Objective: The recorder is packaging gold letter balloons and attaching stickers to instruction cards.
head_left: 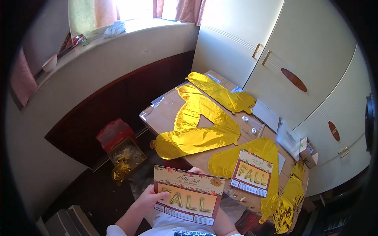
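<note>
Held up close to my body is a printed balloon package card (187, 194) with an autumn leaf border and a picture of gold letter balloons. My left hand (151, 198) grips its left edge, thumb on the front. Behind the card's top edge part of my right hand (196, 170) shows against it; most of that hand is hidden. On the cardboard box top lies a flat gold A-shaped foil balloon (189, 143). Behind it is a gold L-shaped foil balloon (224, 94). A similar printed card (252, 173) rests on another gold foil balloon (269, 151) at the right.
A crumpled gold foil balloon (289, 202) hangs at the box's right edge. Two small white pieces (253, 130), a clear plastic pack (287, 137) and a small carton (308, 152) sit nearby. At left, an open box (128, 155) holds gold foil. Cabinets (307, 51) stand behind.
</note>
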The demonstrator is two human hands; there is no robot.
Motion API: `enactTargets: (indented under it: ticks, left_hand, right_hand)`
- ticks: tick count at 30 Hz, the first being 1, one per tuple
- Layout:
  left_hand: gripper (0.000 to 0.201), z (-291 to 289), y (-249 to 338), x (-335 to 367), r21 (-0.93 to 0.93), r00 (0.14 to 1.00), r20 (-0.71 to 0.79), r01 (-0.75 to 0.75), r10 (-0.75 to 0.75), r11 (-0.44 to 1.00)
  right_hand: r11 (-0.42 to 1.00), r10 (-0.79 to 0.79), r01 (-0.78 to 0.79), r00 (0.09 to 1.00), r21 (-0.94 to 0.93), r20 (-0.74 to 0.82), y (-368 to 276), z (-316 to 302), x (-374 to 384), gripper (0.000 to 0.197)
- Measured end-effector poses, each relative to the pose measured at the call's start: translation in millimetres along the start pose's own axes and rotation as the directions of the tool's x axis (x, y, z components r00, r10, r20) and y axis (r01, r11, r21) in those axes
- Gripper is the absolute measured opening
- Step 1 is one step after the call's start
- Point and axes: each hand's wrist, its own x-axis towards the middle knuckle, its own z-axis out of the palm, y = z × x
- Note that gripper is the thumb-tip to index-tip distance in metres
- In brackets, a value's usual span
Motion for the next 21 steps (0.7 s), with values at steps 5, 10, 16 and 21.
enactTargets:
  ticks: [5,10,16,21]
  left_hand:
    - [0.035,1.1,-2.2,3.3,-0.047,1.0,0.018,-0.016,0.017,0.999]
    - [0.036,-5.1,-3.4,3.2,-0.011,0.998,0.056,-0.033,0.034,0.999]
    - [0.03,2.9,7.9,1.7,0.111,0.995,0.096,-0.048,0.037,0.993]
    - [0.033,10.1,13.8,-0.2,0.065,0.981,0.193,-0.005,-0.007,0.998]
  right_hand:
    - [0.989,-0.103,0.102,0.995,-0.109,-0.011,4.7,-0.7,1.3,0.046]
    - [0.878,-0.145,0.011,0.959,-0.479,-0.243,-2.7,38.0,-1.1,0.043]
    - [0.248,-0.417,0.179,0.907,-0.952,0.062,-8.9,36.9,-0.5,0.036]
    - [-0.123,-0.42,0.285,0.853,-0.951,0.31,-23.5,34.3,5.2,0.032]
